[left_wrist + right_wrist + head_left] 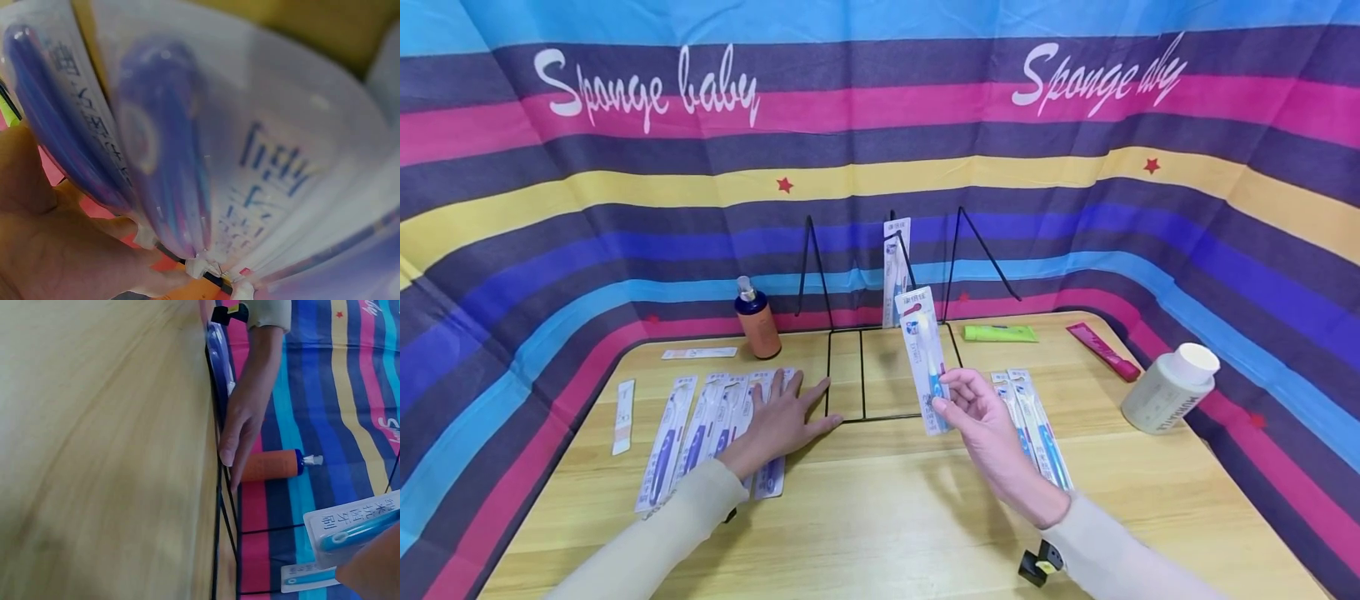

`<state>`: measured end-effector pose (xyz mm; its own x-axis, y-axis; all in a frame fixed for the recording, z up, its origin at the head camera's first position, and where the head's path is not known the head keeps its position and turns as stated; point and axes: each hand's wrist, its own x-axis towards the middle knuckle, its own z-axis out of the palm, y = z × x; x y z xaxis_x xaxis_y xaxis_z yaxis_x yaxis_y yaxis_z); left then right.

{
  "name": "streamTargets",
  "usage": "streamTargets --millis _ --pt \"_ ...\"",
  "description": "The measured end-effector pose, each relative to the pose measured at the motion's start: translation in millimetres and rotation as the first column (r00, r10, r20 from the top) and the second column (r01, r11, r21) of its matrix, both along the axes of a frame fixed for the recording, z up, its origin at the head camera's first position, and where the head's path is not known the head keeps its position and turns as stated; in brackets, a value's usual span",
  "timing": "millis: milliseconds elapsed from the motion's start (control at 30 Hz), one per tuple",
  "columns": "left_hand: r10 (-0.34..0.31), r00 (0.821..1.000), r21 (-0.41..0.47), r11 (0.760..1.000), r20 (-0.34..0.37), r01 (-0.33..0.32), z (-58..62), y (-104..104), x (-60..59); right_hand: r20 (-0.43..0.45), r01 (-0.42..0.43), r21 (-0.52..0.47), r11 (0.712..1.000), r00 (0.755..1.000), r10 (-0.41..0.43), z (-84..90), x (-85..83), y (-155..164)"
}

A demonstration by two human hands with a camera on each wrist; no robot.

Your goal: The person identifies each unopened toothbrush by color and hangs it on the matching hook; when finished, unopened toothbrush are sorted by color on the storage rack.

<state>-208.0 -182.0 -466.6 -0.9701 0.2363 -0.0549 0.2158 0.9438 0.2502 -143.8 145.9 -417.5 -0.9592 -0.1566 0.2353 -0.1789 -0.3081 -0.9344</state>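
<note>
Striped cloth is backing the wooden bench [880, 500]; a packaged toothbrush [925, 358] is being pinched upright by the right hand [985, 425] before the wire rack [887, 367], while spread packs [715, 425] are being pinned flat under the open left hand [778, 421]

Seen from the head camera, the left hand [781, 419] lies flat over a row of packaged toothbrushes [700, 425], hiding the upper parts of those nearest the wire rack [887, 367]. The left wrist view shows these packs [187, 156] only as a blur, their print unreadable. The right hand [981, 417] covers the lower end of the toothbrush pack [925, 358] it holds up in front of the rack; in the right wrist view that pack [356, 528] is cut off by the right edge. Lettering on the white bottle [1168, 387], right of the rack, is too small to read.
</note>
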Motion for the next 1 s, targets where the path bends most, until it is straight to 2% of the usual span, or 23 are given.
streamTargets --millis 267,533,767,1000 --pt "-0.01 1.0 0.002 1.0 0.0 0.01 2.7 3 1.2 -0.011 0.02 -0.086 0.996 1.0 -0.021 -8.5 0.2 -9" --pt "-0.007 1.0 0.002 1.0 -0.004 0.007 4.8 2 1.8 -0.008 0.001 -0.077 0.997 1.0 -0.002 -8.4 -10.7 -15" --pt "-0.006 1.0 0.0 1.0 -0.013 0.006 2.8 1 1.7 0.024 0.041 -0.122 0.992 0.999 -0.039 -3.3 -31.6 -27" --pt "-0.007 1.0 -0.004 1.0 0.002 0.007 2.5 1 0.9 -0.002 0.132 -0.132 0.982 0.991 -0.133 -0.5 -69.7 -42"
